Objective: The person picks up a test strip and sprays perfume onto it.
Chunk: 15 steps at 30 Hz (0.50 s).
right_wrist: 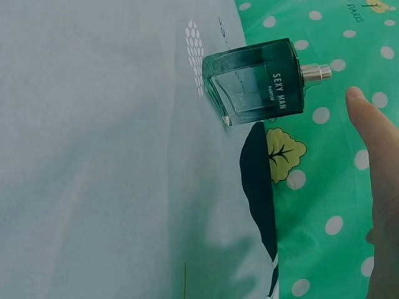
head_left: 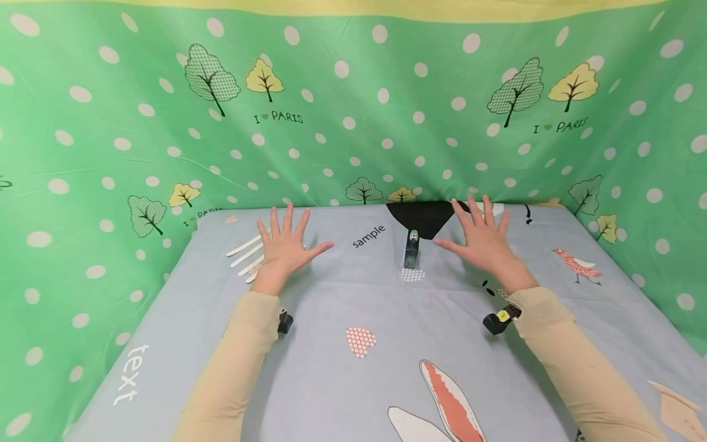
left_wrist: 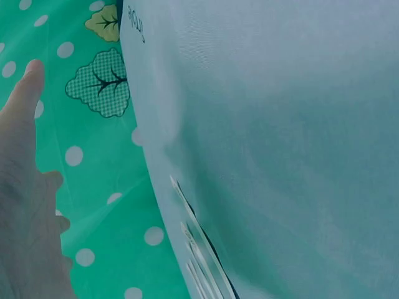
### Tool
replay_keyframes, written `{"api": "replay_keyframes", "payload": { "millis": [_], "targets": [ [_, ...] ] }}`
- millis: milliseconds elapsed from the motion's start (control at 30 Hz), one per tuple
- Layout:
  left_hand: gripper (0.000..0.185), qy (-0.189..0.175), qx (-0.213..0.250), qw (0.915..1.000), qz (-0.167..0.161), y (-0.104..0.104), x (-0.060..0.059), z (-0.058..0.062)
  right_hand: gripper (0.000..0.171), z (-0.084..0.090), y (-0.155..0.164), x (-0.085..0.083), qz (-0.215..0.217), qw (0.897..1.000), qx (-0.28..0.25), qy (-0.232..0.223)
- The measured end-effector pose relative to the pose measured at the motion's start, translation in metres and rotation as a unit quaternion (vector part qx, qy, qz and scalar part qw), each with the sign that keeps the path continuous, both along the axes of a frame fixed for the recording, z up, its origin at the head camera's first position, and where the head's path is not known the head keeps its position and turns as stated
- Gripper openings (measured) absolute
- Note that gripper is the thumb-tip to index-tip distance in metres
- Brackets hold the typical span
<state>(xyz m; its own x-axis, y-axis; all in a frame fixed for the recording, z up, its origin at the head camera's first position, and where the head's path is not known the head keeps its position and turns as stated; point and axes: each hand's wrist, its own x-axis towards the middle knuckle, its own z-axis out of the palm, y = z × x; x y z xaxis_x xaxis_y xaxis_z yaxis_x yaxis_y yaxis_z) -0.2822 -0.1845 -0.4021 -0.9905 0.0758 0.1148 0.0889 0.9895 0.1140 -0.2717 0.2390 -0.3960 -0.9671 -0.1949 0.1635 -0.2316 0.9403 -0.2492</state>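
Both hands are held out over the cloth-covered table, fingers straight and spread, gripping nothing. My left hand [head_left: 283, 248] is above several thin white strips [head_left: 245, 263]; whether they are loose objects or printed on the cloth I cannot tell. In the left wrist view, the hand [left_wrist: 25, 205] shows at the left edge, with the white strips [left_wrist: 206, 255] below centre. A dark glass perfume bottle [head_left: 411, 253] with a silver spray neck stands upright, left of and apart from my right hand [head_left: 487, 242]. The right wrist view shows the bottle's "SEXY MAN" lettering [right_wrist: 279, 92] near the thumb [right_wrist: 368, 115].
A pale blue-grey cloth [head_left: 342, 387] printed with hearts, a bird, ears and words covers the table. Green polka-dot fabric [head_left: 331, 92] hangs behind and at both sides. Small black cameras [head_left: 495, 323] are strapped at the wrists, over beige sleeves [head_left: 226, 362].
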Motion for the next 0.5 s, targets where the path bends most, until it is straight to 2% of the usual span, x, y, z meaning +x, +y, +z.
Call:
{"api": "replay_keyframes", "payload": {
  "millis": [500],
  "targets": [
    [0.105, 0.006, 0.002, 1.0, 0.004, -0.0074, 0.0023, 0.0011, 0.1, -0.0038, -0.0092, -0.0023, 0.018, 1.0, -0.004, 0.025]
  ]
}}
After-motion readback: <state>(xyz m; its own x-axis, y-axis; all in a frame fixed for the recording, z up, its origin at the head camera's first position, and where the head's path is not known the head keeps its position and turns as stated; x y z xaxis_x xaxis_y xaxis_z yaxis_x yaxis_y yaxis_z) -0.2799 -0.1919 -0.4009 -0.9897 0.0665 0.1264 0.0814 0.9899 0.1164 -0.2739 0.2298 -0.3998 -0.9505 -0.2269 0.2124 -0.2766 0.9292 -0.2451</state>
